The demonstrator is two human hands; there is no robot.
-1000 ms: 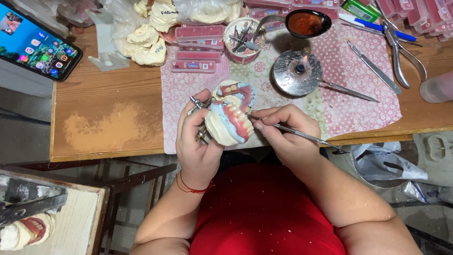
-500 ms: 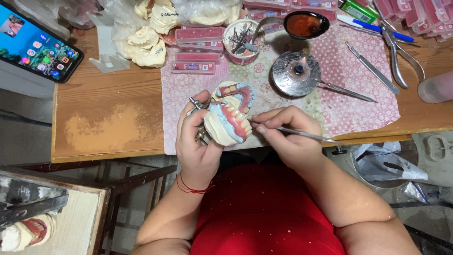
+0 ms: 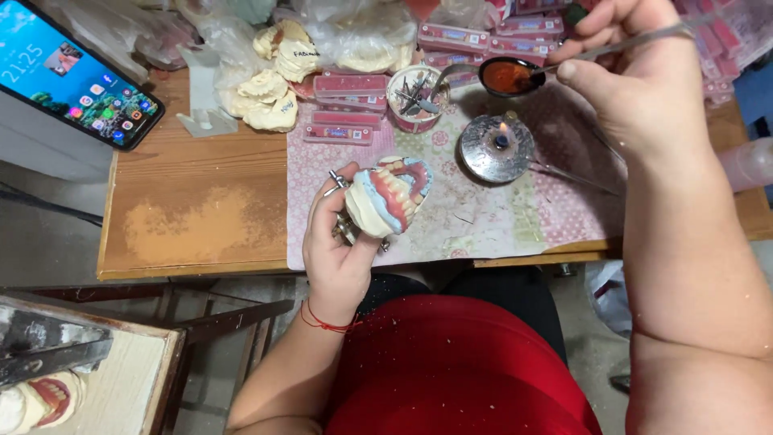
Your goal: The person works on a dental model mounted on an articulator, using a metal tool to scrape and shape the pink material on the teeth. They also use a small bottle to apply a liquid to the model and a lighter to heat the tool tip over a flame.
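Under both hands runs a worn wooden tabletop (image 3: 193, 217), its bare part left of the left hand (image 3: 342, 250) showing a pale scuffed patch. A pink floral cloth (image 3: 483, 217) covers the stretch between the hands. Beyond the left hand, flat pink boxes (image 3: 350, 84) lie stacked beside a small cup of metal tools (image 3: 415, 97); further left sit pale plaster casts (image 3: 262, 101) and a phone (image 3: 76, 76) with its screen lit. A round metal burner (image 3: 495, 149) with a small flame stands on the cloth just below the right hand (image 3: 636, 72). Down at the near left, a second work surface carries another cast in a metal frame.

The left hand is closed around a dental model (image 3: 386, 197), held just above the cloth's near edge: cream plaster with red wax gums, a row of teeth and a light blue band, mounted on a metal hinge. The right hand, raised well apart from it, grips a thin metal instrument (image 3: 620, 44) whose tip reaches a dark spoon of reddish wax (image 3: 507, 76).
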